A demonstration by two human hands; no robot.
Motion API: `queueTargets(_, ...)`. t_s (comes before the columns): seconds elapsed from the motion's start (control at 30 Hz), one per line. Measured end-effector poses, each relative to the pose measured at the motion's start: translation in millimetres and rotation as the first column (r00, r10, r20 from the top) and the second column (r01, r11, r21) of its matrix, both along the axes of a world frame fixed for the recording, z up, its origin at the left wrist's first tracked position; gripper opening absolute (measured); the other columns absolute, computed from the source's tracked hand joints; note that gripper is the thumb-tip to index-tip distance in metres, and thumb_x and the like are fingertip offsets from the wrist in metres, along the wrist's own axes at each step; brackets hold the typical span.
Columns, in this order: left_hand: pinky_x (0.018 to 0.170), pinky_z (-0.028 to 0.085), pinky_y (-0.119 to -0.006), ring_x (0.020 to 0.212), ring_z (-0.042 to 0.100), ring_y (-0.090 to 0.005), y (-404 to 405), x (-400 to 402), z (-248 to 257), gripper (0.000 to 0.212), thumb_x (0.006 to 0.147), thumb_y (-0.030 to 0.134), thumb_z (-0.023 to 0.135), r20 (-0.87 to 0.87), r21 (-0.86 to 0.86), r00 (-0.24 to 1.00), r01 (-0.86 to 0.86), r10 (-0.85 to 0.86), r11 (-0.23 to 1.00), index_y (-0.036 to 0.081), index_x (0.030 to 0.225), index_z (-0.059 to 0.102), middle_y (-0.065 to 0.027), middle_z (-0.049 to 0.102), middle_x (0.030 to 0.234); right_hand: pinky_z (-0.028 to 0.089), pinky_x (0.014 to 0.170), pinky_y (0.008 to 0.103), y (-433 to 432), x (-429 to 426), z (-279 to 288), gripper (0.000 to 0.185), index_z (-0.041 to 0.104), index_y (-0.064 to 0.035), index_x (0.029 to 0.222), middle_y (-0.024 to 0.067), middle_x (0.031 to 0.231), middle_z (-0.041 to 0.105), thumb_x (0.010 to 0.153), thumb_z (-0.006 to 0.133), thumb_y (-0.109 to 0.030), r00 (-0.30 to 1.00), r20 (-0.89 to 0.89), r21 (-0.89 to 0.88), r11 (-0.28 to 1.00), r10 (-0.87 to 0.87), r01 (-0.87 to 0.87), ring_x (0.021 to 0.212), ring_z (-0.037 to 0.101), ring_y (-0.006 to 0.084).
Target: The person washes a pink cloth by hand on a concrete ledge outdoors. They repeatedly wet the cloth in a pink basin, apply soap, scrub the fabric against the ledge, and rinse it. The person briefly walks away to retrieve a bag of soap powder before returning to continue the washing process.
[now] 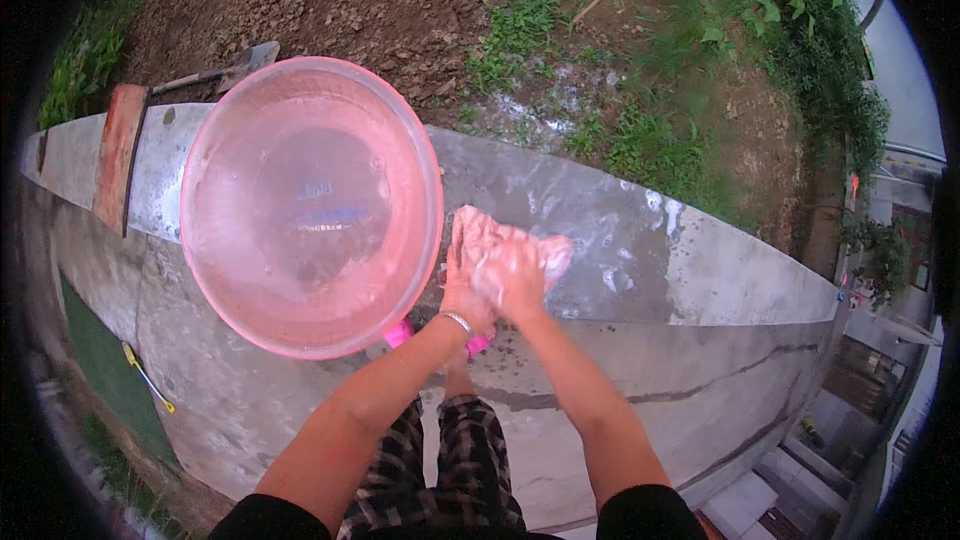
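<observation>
My left hand, with a silver bracelet on the wrist, grips a wet pink cloth from the left. Pressed close against it, my right hand holds the same bunched cloth and is blurred by motion. One end of the cloth sticks out past the right fingers. Both hands are just above a low concrete ledge, right beside a large pink translucent plastic basin. Reflections show in the basin's bottom; how much water it holds is hard to tell.
White suds spot the wet ledge. Beyond lie bare soil and weeds. A shovel rests behind a reddish slab at left. A yellow-ended tool lies by a green strip. Pink shoes stand below my hands.
</observation>
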State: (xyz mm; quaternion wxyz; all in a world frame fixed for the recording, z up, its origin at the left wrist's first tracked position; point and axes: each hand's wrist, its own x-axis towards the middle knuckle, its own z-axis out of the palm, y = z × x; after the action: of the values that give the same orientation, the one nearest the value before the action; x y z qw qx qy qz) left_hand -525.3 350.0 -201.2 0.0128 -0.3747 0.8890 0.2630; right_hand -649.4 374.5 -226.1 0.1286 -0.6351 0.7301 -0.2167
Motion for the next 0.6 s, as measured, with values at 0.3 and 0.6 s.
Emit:
queueTargets(0.3,0.109,0.007,-0.066,0.143,0.01,-0.0351,-6,16,9,0.065,0.084,0.047,0.053,0.206,0.144,0.967,0.122,-0.15,0.982,0.025,0.143,0.037,-0.0119,0.017,0.155,0.037,0.098,0.045,-39,0,34,0.041,0.062,-0.0104,0.116,0.0127,0.123,0.052,0.08,0.064,-0.031,0.995,-0.006,0.1,0.99,0.098,-0.097,0.114,0.046,0.0333)
queueTargets(0.6,0.108,0.006,-0.067,0.142,0.017,-0.0368,-2,-6,26,0.066,0.086,0.047,0.055,0.099,0.114,0.983,0.142,-0.153,0.983,0.036,0.145,0.03,-0.0143,0.019,0.154,0.037,0.093,0.0487,-109,-43,13,0.03,0.062,-0.0091,0.102,0.0156,0.12,0.053,0.078,0.065,-0.026,0.978,-0.079,-0.085,0.979,-0.193,0.186,0.109,0.047,0.0371)
